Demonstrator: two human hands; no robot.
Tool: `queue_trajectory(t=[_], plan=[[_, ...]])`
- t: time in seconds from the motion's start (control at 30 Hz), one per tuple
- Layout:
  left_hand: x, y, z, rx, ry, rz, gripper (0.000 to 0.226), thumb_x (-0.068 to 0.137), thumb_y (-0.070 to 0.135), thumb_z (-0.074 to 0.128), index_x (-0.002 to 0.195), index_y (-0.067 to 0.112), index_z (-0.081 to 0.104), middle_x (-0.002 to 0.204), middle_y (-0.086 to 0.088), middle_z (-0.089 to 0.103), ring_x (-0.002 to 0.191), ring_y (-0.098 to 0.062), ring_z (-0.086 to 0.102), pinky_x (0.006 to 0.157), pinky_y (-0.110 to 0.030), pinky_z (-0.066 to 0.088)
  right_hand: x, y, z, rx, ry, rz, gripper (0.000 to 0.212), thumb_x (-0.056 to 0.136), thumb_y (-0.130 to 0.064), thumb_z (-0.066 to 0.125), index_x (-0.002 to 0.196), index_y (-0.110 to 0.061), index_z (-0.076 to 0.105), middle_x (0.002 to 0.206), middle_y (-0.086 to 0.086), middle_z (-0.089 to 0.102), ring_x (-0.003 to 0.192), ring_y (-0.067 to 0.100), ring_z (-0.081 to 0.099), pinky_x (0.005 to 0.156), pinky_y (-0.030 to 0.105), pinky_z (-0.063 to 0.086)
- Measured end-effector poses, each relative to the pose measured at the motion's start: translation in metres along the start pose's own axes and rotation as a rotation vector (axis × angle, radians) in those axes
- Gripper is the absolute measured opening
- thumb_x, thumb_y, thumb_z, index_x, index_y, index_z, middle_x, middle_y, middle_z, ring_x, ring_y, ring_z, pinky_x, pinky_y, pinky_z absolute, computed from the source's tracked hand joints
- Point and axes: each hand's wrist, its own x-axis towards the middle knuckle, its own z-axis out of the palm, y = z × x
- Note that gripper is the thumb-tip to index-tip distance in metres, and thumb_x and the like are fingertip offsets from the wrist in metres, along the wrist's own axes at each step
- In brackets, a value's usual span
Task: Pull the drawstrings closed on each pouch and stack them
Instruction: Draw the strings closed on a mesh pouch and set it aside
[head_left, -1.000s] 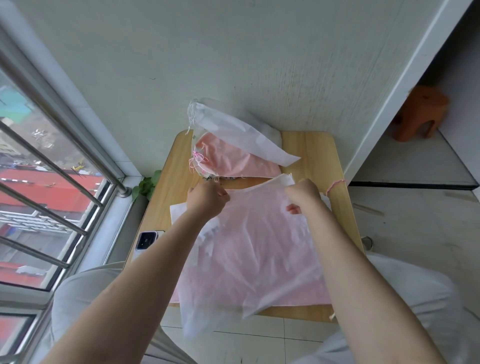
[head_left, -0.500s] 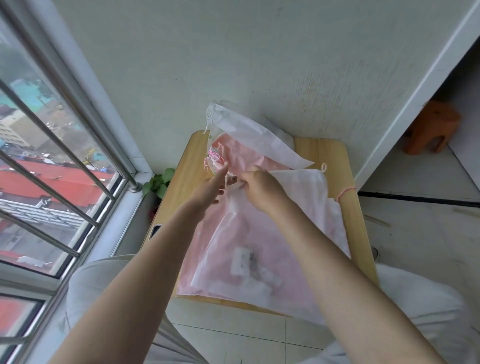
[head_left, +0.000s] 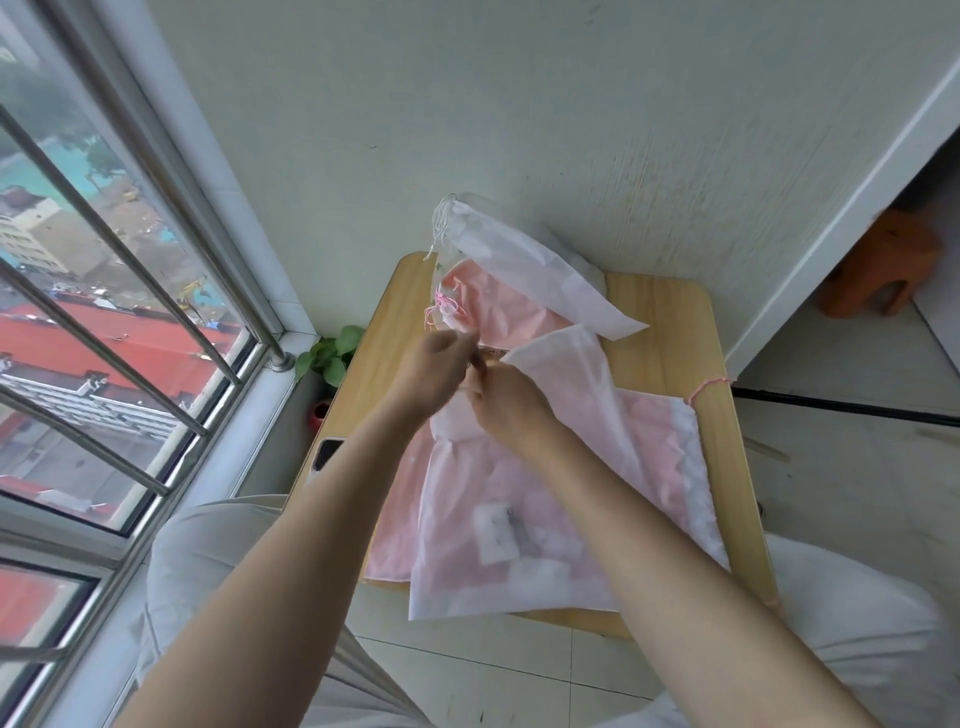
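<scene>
A translucent white-and-pink drawstring pouch (head_left: 524, 525) lies across the wooden table (head_left: 670, 332), its mouth gathered toward the left. My right hand (head_left: 506, 408) grips the bunched top of this pouch. My left hand (head_left: 434, 371) pinches something at that bunched mouth, apparently the cord; blur hides the detail. A pink cord loop (head_left: 704, 388) sticks out at the pouch's right edge. Behind the hands lies a stack of closed pouches: a pink one (head_left: 498, 306) with a pink cord knot, and a white one (head_left: 524, 265) on top, leaning on the wall.
A dark phone (head_left: 328, 452) lies at the table's left edge. A green plant (head_left: 332, 353) in a red pot stands below the window corner. Barred window runs along the left. An orange stool (head_left: 883, 265) stands on the floor at right. My knees sit under the table's near edge.
My hands came together at the pouch's top left, and the mouth, spread flat a second ago, is now bunched between them. The pouch has swung round on the table.
</scene>
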Motion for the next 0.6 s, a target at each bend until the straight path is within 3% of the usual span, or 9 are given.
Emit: queue_trajectory(t=[0.1,0.2,0.27,0.33,0.4,0.47,0.53,0.6], plan=[[0.003,-0.01,0.008,0.618,-0.021,0.045,0.046,0.102,0.038,0.034,0.082,0.009,0.065,0.076,-0.002,0.06,0.073,-0.025,0.056,0.063,-0.034,0.045,-0.003,0.016,-0.011,-0.029,-0.018,0.15,0.036,0.093,-0.003,0.043,0.125,-0.015,0.056,0.133,0.007,0.044,0.106,0.031,0.061,0.074,0.033,0.044],[0.005,-0.031,0.011,0.838,-0.045,0.085,0.041,0.102,0.032,0.028,0.075,0.011,0.051,0.075,-0.004,0.054,0.078,-0.03,0.056,0.058,-0.032,0.039,-0.006,0.04,-0.028,-0.152,0.018,0.312,0.04,0.088,0.001,0.051,0.126,-0.011,0.052,0.139,0.012,0.038,0.109,0.032,0.059,0.076,0.035,0.047],[0.005,-0.042,0.017,0.893,-0.042,0.09,0.04,0.103,0.031,0.027,0.072,0.014,0.046,0.078,-0.005,0.052,0.076,-0.029,0.056,0.056,-0.03,0.036,-0.008,0.058,-0.037,-0.139,0.061,0.408,0.04,0.089,-0.002,0.053,0.128,-0.011,0.05,0.135,0.012,0.04,0.111,0.031,0.058,0.078,0.036,0.048],[0.005,-0.053,0.021,0.926,-0.053,0.054,0.041,0.103,0.031,0.025,0.07,0.015,0.043,0.08,-0.006,0.051,0.074,-0.028,0.056,0.056,-0.03,0.037,-0.012,0.074,-0.046,-0.071,0.089,0.471,0.03,0.094,-0.011,0.051,0.124,-0.011,0.051,0.126,0.012,0.047,0.103,0.032,0.06,0.069,0.033,0.044],[0.005,-0.062,0.023,0.921,-0.062,0.001,0.04,0.104,0.03,0.023,0.071,0.015,0.041,0.078,-0.005,0.048,0.074,-0.028,0.053,0.058,-0.031,0.037,-0.015,0.09,-0.053,-0.019,0.111,0.457,0.015,0.096,-0.026,0.053,0.099,-0.012,0.057,0.101,0.011,0.057,0.088,0.031,0.059,0.061,0.028,0.037],[0.006,-0.068,0.024,0.868,-0.065,-0.044,0.039,0.104,0.029,0.023,0.071,0.014,0.04,0.075,-0.005,0.046,0.074,-0.028,0.05,0.06,-0.031,0.037,-0.018,0.101,-0.057,0.132,0.076,0.434,0.03,0.091,-0.033,0.062,0.073,-0.012,0.05,0.077,0.006,0.053,0.073,0.026,0.051,0.055,0.028,0.033],[0.009,-0.074,0.025,0.801,-0.079,-0.076,0.041,0.104,0.029,0.023,0.069,0.014,0.038,0.072,-0.005,0.045,0.072,-0.027,0.049,0.059,-0.031,0.035,-0.021,0.107,-0.06,0.28,0.011,0.419,0.033,0.086,-0.031,0.07,0.068,-0.01,0.052,0.068,0.006,0.052,0.064,0.023,0.049,0.057,0.03,0.04],[0.012,-0.079,0.026,0.731,-0.083,-0.112,0.039,0.103,0.027,0.024,0.071,0.012,0.039,0.075,-0.009,0.048,0.072,-0.027,0.048,0.06,-0.032,0.034,-0.023,0.112,-0.063,0.353,-0.05,0.416,0.021,0.086,-0.024,0.071,0.075,-0.008,0.061,0.07,0.006,0.058,0.059,0.021,0.053,0.056,0.032,0.049]])
